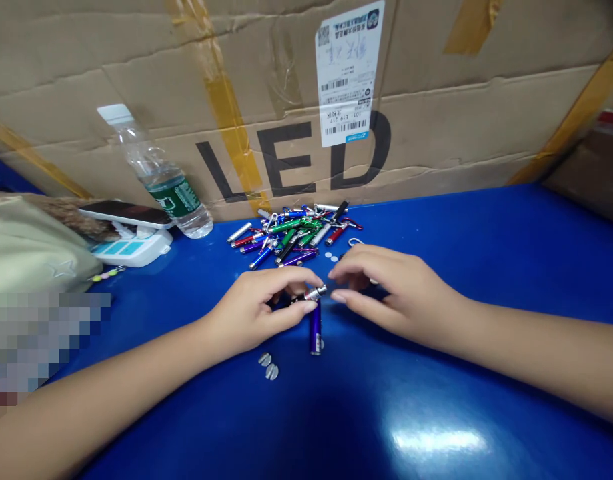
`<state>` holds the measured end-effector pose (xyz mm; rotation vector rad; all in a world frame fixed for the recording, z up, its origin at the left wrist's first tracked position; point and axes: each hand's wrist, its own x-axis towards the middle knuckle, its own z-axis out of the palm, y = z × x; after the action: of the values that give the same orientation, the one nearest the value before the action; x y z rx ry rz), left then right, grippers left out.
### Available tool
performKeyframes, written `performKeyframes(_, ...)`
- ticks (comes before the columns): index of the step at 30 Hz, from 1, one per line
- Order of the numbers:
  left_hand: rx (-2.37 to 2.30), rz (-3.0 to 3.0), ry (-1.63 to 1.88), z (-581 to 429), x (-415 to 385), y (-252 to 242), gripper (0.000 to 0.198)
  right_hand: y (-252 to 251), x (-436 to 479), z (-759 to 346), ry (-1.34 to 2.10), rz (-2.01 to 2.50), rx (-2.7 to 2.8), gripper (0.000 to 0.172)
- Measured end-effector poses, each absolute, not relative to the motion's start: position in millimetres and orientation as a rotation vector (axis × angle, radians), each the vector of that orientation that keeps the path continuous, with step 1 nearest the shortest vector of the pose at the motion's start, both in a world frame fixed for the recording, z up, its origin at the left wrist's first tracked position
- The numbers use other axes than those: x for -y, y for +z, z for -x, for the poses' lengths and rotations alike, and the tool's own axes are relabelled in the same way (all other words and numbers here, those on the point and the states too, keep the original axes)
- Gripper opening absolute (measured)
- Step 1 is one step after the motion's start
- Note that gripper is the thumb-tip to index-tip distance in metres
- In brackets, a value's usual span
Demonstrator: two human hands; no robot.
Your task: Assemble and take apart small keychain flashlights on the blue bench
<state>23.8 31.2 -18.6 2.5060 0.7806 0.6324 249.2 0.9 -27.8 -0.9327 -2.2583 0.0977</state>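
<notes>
My left hand (266,303) pinches a small silver metal flashlight part (315,293) between thumb and fingertips. Just below it a purple flashlight tube (315,330) lies on the blue table (436,373), its upper end close to my left thumb. Facing the metal part from the right, my right hand (386,287) has its thumb and fingers apart, with nothing visible between them. Several silver button cells (271,371) rest on the table below my left hand. Beyond both hands lies a pile of coloured mini flashlights (296,233) with clips.
A large cardboard box (156,67) stands along the back. On the left are a water bottle (171,180), a phone (126,213) on a white power strip (136,250), and a pale green bag (31,247). Small white discs (331,257) lie near the pile.
</notes>
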Motion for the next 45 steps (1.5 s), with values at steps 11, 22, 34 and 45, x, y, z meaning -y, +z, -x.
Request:
performKeyframes(11,-0.823,-2.657,0.784,-27.1,-25.9,-22.1,0.027,-27.8,0.9,-244.8,-0.010,1.023,2.439,0.024)
performKeyframes(22,-0.567,-3.037,0.980,-28.0,-24.1,-22.5,0.021,-18.6,10.8,-233.2,0.632,1.294,2.088,0.021)
performKeyframes(34,-0.735,-2.870,0.909,-32.2,-26.1,-19.4,0.020,-15.0,3.9,-238.1,0.690,1.339,2.190,0.031)
performKeyframes(45,-0.727,-2.501,0.621,-28.0,-29.7,-14.5,0.027,-22.6,-7.0,-253.0,-0.418,0.970,2.662,0.030)
